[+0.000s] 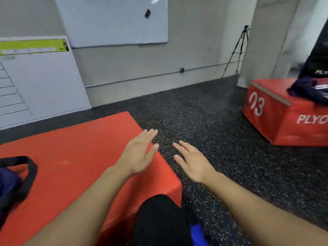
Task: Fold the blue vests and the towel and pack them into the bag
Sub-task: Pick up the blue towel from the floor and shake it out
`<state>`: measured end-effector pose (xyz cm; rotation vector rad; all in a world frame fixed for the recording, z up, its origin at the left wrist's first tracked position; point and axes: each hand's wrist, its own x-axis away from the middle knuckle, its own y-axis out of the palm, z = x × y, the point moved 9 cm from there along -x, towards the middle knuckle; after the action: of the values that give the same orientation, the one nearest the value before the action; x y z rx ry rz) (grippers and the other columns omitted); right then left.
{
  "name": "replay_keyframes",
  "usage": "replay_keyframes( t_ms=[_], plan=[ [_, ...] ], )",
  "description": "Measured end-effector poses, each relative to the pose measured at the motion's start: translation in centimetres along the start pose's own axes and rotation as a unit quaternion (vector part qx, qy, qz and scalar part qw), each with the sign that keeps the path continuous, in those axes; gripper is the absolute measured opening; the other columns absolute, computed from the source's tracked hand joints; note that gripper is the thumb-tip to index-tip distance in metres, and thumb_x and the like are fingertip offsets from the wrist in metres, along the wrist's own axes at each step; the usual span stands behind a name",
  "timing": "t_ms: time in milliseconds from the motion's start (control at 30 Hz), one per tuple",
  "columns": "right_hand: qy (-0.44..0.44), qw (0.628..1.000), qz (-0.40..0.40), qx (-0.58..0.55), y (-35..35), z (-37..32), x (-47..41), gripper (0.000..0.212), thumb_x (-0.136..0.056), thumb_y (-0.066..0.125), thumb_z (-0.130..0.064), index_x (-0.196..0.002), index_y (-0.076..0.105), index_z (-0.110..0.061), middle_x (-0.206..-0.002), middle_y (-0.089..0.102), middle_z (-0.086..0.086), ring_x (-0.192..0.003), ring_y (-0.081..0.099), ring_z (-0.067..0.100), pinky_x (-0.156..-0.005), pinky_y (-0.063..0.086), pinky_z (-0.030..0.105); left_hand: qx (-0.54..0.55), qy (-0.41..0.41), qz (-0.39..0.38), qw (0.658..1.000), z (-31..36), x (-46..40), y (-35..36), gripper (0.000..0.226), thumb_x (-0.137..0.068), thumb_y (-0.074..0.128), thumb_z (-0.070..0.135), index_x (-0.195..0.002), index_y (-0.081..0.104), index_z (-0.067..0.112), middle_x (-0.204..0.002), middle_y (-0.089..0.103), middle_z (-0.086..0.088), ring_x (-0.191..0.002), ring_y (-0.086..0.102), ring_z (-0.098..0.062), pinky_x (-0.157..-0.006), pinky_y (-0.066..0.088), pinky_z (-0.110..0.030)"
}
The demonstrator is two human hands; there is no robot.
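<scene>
My left hand (140,153) hovers with straight fingers over the right corner of a red plyo box (71,157) in front of me. My right hand (191,162) is held out flat over the speckled floor, just right of that box. Both hands hold nothing. A dark blue bag with a black strap (16,180) lies at the left edge on the red box. A heap of dark blue cloth (308,89) sits on a second red box (276,118) far to the right. A strip of bright blue fabric (198,233) shows by my knee at the bottom.
Black speckled rubber floor (204,112) stretches between the two boxes. A whiteboard (113,20) hangs on the wall, another white board (40,80) leans at left. A tripod (239,48) stands by a concrete column. My black-clad knee (159,219) is below.
</scene>
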<state>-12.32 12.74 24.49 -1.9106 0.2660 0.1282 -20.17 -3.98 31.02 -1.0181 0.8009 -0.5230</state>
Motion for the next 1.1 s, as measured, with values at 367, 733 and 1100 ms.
replay_keyframes(
  t_ms=[367,733,1100],
  plan=[
    [0.172,0.976,-0.13,-0.021,10.4,22.5,20.0,0.062,-0.105,0.021,-0.061,-0.162,0.016,-0.037,-0.17,0.014,-0.006,-0.157,0.011,0.017,-0.128,0.015,0.038,0.04,0.089,-0.176,0.98,17.3,-3.6,24.1,0.059,-0.107,0.03,0.048,-0.161,0.02,0.026,-0.167,0.023,0.007,-0.155,0.014,-0.013,-0.127,0.015,-0.04],
    [0.231,0.932,-0.258,-0.107,28.0,26.9,33.0,0.081,-0.091,0.001,-0.07,-0.161,0.024,-0.037,-0.17,0.015,-0.003,-0.157,0.012,0.021,-0.121,0.007,0.025,0.0,0.02,-0.402,0.915,16.5,6.0,44.4,0.06,-0.109,0.031,0.044,-0.162,0.012,0.026,-0.169,0.013,0.006,-0.156,0.007,-0.014,-0.125,0.008,-0.038],
    [0.263,0.881,-0.364,-0.149,37.8,26.3,35.7,0.119,-0.061,-0.02,-0.079,-0.161,0.023,-0.032,-0.171,-0.001,0.01,-0.158,-0.003,0.027,-0.126,0.004,0.036,-0.034,-0.036,-0.481,0.875,11.4,12.7,51.6,0.058,-0.109,0.028,0.042,-0.162,0.009,0.029,-0.169,0.011,0.009,-0.156,0.006,-0.011,-0.126,0.007,-0.035]
  ],
)
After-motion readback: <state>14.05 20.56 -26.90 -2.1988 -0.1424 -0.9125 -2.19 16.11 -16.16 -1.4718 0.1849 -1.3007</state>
